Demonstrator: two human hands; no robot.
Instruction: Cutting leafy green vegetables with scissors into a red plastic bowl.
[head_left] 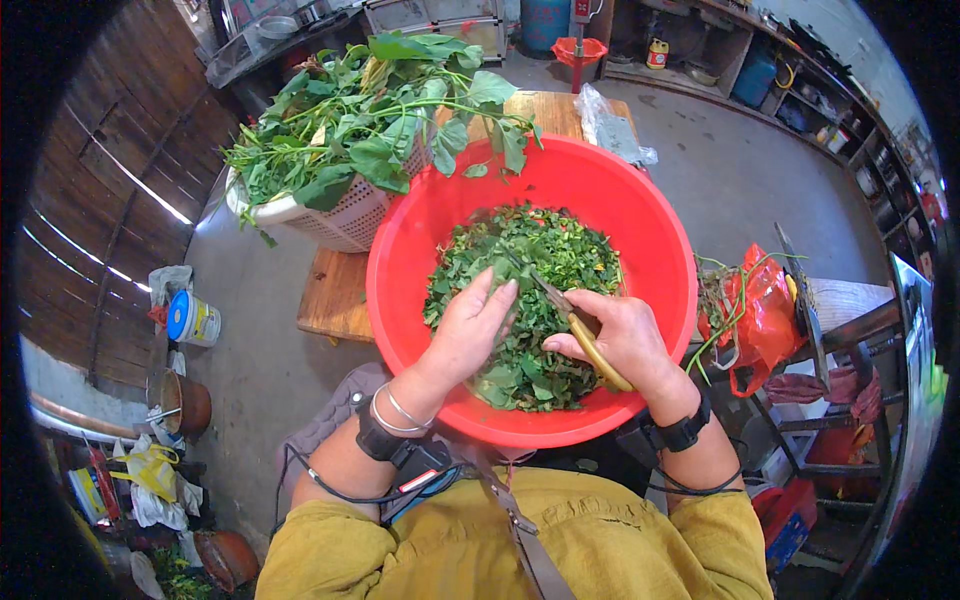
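Leafy greens, cut into small pieces, form a heap (545, 240) in a large red plastic basin (640, 215) before me. Over the heap's left side, my left hand (470, 325) has its fingers stretched out and slightly apart. Blurred green leaves lie just beyond its fingertips; I see none clearly gripped. My right hand (625, 340) is closed around the yellow handles of a pair of scissors (580, 335). The dark blades point up and left, toward the leaves near my left fingertips. Part of the handles is hidden by my right hand.
A white slotted basket (345, 215) piled with long leafy stems (370, 130) stands on a wooden table (335, 300), left of the basin. Right of the basin lies a red plastic bag (765, 310) with stems beside it. A clear plastic bag (605, 120) lies behind. A lidded bucket (200, 320) stands left.
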